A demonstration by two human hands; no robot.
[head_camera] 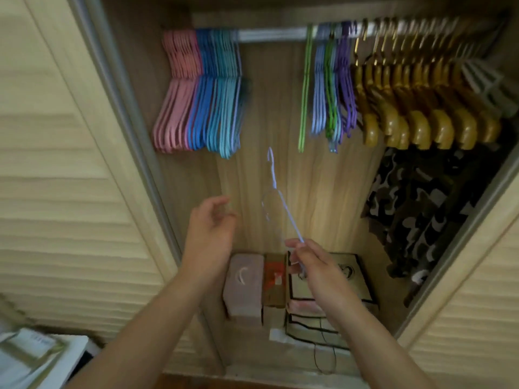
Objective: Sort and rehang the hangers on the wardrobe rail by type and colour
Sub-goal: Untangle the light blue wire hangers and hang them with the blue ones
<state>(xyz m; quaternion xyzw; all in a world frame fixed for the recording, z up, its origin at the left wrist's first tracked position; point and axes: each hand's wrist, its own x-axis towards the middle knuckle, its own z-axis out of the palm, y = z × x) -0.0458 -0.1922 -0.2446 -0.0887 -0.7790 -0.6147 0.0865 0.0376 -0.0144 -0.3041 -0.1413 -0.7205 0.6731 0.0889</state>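
1. Two bare forearms show, both reaching from below the pink box (243, 287) on the wardrobe floor; no sleeve covers either one up to the frame's lower edge
2. The left hand (209, 237), left of the pink box, wears no glove, ring, watch or band that can be seen
3. The right hand (314, 265), right of the pink box, is likewise bare at the wrist and fingers (295, 244)
4. Motion blur softens both hands, so nails and fine marks cannot be told
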